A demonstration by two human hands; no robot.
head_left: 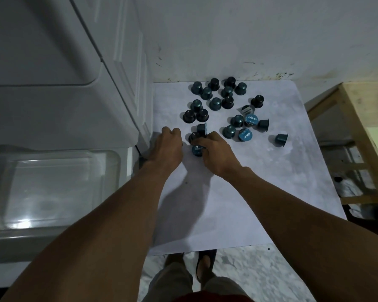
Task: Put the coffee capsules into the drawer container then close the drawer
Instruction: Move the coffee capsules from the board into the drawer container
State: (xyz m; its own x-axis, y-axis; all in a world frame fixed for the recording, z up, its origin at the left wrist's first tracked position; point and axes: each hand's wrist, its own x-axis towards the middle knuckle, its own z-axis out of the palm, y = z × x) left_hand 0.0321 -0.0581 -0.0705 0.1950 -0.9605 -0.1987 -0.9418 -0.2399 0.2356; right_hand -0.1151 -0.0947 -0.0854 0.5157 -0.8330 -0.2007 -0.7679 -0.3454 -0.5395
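Right hand (pixel 216 156) centre frame, fingers curled round blue capsule (pixel 196 151). Left hand (pixel 169 147) just beside it, fingers curled under, contents hidden: cannot tell. Other coffee capsules (pixel 215 103) scattered above on white table (pixel 260 192). Clear drawer container (pixel 52 188) open, lower left.

A white table (pixel 260 182) with rounded corners stands with its far edge against the wall. Its pale, faintly mottled top carries a loose scatter of coffee capsules (pixel 215 103), all on the far half. Most stand lid-down, some teal, some near black, packed close at the back and left. Two tipped capsules (pixel 251 120) near the middle show light-blue printed lids. A side-lying capsule (pixel 202 129) rests at the group's near left. One lone capsule (pixel 281 139) lies on its side well apart at the right. The nearest capsule (pixel 197 150) sits on the tabletop, gripped by the right hand (pixel 214 153).
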